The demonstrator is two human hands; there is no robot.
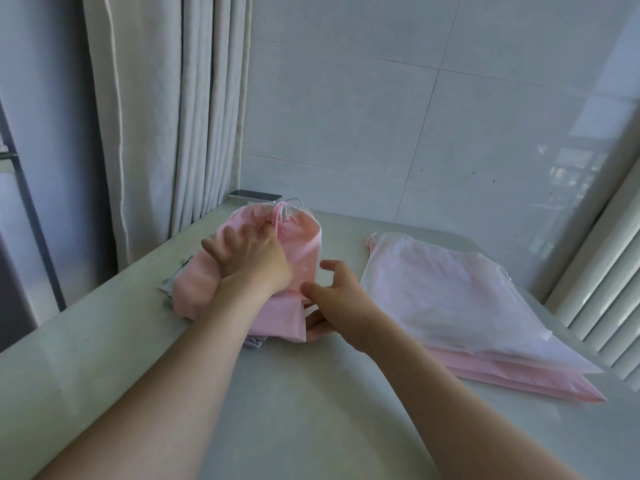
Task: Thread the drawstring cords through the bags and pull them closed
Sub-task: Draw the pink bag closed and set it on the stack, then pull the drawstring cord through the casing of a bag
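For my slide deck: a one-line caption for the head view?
The left hand rests on a pink drawstring bag on the table, right hand at its near edge; flat bags stacked beside.

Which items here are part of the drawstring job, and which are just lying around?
Job: filled pink bag, pink cord, stack of flat bags, left hand, right hand.
Lying about: grey device, curtain, radiator.

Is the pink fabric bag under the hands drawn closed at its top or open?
Closed. The pink fabric bag is gathered tight at its far end, where the pink cord loops out.
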